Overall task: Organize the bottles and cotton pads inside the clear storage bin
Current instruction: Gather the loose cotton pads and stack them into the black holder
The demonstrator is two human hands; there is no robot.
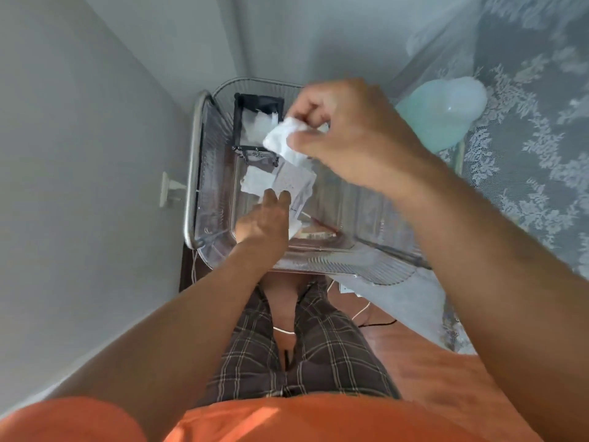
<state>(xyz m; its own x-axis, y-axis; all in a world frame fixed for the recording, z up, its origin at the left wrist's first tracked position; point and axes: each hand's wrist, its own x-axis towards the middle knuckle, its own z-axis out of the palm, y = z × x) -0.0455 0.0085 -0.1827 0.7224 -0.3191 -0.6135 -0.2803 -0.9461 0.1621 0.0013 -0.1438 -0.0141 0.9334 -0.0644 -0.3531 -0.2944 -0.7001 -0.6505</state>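
A clear storage bin stands on a small table below me. My right hand hovers above it, shut on a crumpled white cotton pad. My left hand reaches down inside the bin, fingers resting on a clear packet of cotton pads. A flat white pad lies on the bin floor beside that packet. At the bin's far end sits a small black-framed holder with white pads in it. No bottles can be made out.
A grey wall runs along the left with a socket. A lace-covered bed lies to the right, with a pale green bag on it. My legs in checked shorts and a wooden floor are below.
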